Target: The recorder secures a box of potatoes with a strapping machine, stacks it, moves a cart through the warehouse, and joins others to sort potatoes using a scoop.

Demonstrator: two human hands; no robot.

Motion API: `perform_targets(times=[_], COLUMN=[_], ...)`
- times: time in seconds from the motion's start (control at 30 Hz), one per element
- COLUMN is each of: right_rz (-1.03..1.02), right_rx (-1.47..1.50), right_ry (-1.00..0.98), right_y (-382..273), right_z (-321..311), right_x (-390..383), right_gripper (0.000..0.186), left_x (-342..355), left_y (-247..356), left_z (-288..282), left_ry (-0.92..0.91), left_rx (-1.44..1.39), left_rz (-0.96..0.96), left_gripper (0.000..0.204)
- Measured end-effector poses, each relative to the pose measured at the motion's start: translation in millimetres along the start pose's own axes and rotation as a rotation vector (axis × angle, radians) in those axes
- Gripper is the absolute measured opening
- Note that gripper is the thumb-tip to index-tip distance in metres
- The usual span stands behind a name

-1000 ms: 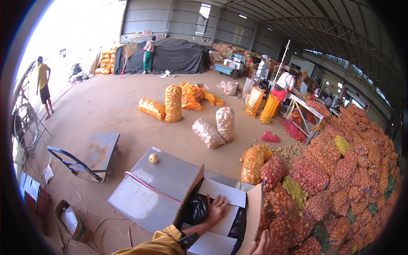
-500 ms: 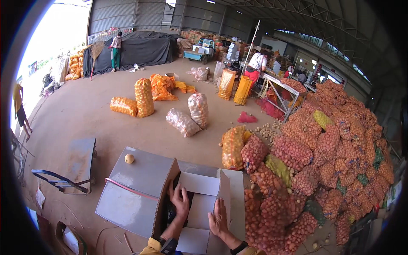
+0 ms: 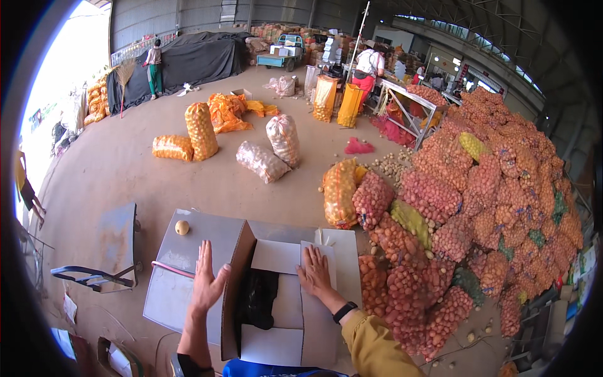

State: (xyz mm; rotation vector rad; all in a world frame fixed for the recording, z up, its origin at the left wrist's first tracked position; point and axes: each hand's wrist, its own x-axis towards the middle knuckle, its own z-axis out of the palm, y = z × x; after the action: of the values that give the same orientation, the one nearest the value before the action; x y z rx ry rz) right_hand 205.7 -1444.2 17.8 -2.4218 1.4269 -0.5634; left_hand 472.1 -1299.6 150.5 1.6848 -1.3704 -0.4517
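A cardboard box (image 3: 287, 314) with pale inner flaps sits on a grey tabletop (image 3: 188, 257). Black plastic (image 3: 257, 300) shows through the gap between its flaps. My right hand (image 3: 317, 271) lies flat, fingers spread, on the right flap (image 3: 320, 320), which leans inward over the box. The left flap (image 3: 235, 264) stands up. Just left of it my left hand (image 3: 208, 281) is raised, fingers straight and thumb apart, holding nothing. One round, pale tan onion-like item (image 3: 182, 227) rests on the tabletop beyond my left hand.
A big heap of red net sacks (image 3: 490, 182) rises on the right. Filled sacks (image 3: 201, 132) stand and lie on the floor ahead. A flat trolley (image 3: 119, 242) is at left. Farther off, one person (image 3: 367, 66) stands by a metal-framed table (image 3: 402, 103), another by a dark tarp (image 3: 201, 66).
My left hand has come out of the box to the left and up. My right hand has moved forward and pressed the right flap inward. The view has shifted slightly.
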Motion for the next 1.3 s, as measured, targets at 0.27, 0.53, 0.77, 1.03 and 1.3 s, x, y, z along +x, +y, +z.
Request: perform_targets(times=[0.27, 0.53, 0.77, 1.03, 1.3], right_rz=[-0.021, -0.002, -0.111, -0.12, -0.122], right_rx=[0.006, -0.131, -0.114, -0.062, -0.101], right_ry=[0.038, -0.163, -0.106, -0.046, -0.039], right_y=[-13.5, -27.9, -43.4, -47.3, -48.9], right_z=[26.8, 28.0, 27.8, 24.1, 33.1], right_x=[16.4, 105.2, 94.2, 72.1, 74.0], right_gripper=[0.069, 0.074, 0.03, 0.023, 0.023], left_x=[-38.2, -25.9, -25.0, 36.2, 54.3], left_y=[-11.2, -16.6, -198.4, -450.9, -534.5], left_z=[165.2, 162.1, 65.0, -84.8, -96.1], left_ry=[-0.213, -0.245, 0.185, 0.244, 0.957], left_rx=[0.432, 0.428, 0.246, 0.547, -0.479], left_rz=[0.03, 0.131, -0.317, -1.345, -0.673], left_gripper=[0.098, 0.089, 0.048, 0.064, 0.019])
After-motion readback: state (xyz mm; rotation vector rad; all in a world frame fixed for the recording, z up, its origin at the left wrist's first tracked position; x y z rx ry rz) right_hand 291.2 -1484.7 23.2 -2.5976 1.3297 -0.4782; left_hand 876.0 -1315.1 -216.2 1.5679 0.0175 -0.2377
